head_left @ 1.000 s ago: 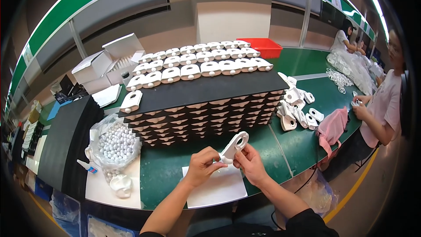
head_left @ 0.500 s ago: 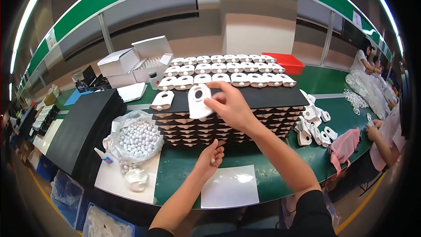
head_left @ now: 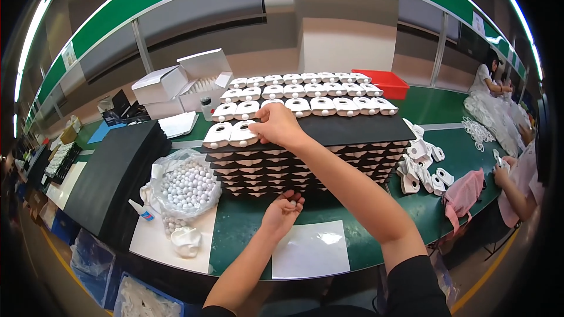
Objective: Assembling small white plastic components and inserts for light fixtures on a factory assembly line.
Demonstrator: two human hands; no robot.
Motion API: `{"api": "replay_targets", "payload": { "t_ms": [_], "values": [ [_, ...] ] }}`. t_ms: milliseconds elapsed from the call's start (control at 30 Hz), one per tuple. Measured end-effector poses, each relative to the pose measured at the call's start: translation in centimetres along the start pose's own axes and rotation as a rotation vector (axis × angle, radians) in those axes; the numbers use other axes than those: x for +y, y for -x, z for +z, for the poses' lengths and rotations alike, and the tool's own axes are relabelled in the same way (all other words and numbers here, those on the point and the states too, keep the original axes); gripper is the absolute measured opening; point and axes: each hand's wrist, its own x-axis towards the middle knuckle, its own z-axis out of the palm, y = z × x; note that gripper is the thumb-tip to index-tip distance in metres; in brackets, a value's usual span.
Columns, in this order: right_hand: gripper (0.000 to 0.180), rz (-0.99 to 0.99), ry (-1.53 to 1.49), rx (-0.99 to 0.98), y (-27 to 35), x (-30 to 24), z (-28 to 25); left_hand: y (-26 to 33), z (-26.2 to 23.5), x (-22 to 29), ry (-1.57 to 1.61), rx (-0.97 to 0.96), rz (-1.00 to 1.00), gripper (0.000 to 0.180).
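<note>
White plastic part [head_left: 242,133] is pinched by the right hand [head_left: 277,125] and set on the top black foam sheet [head_left: 352,129], at the front left corner of the stack [head_left: 294,167], just beside another white part [head_left: 217,135]. More white parts are laid in rows [head_left: 305,97] across the sheet toward the far edge. Left hand [head_left: 283,212] is held loosely cupped, palm up, over the green counter [head_left: 247,229] in front of the stack; small white beads [head_left: 291,202] are seen at its fingertips. A white paper sheet [head_left: 310,249] is lying near the counter's near edge, just right of that hand. A clear bag of white balls [head_left: 187,181] is placed to the left of the stack, with a small glue bottle [head_left: 141,210] beside it. Loose white parts [head_left: 424,167] are piled at the stack's right side, a pink cloth [head_left: 464,194] next to them. White boxes [head_left: 176,82] and a red tray [head_left: 382,82] are seen near the far edge. Another person's arm [head_left: 517,191] is seen at the right end.
</note>
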Motion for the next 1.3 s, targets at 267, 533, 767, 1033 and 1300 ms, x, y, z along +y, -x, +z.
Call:
{"api": "replay_targets", "payload": {
  "t_ms": [267,533,767,1033,1300],
  "values": [
    [0.018,-0.602,0.057,0.219,9.3,0.5,-2.0,-1.2,-0.5,-0.8,-0.265,-0.152,0.036,0.022],
    [0.020,-0.631,0.460,0.639,20.2,11.4,-8.7,0.1,0.7,-0.8,-0.357,-0.049,-0.040,0.026],
    [0.044,-0.136,0.922,0.754,26.3,19.0,-15.4,0.4,0.8,-0.9,-0.352,-0.182,-0.049,0.023],
    [0.041,0.021,0.835,0.565,28.9,18.8,-13.8,0.6,1.3,-1.2,-0.380,-0.181,0.006,0.026],
    [0.018,0.073,0.601,0.533,31.0,17.1,-13.1,1.0,1.5,-1.4,-0.432,-0.272,-0.026,0.025]
  ]
}}
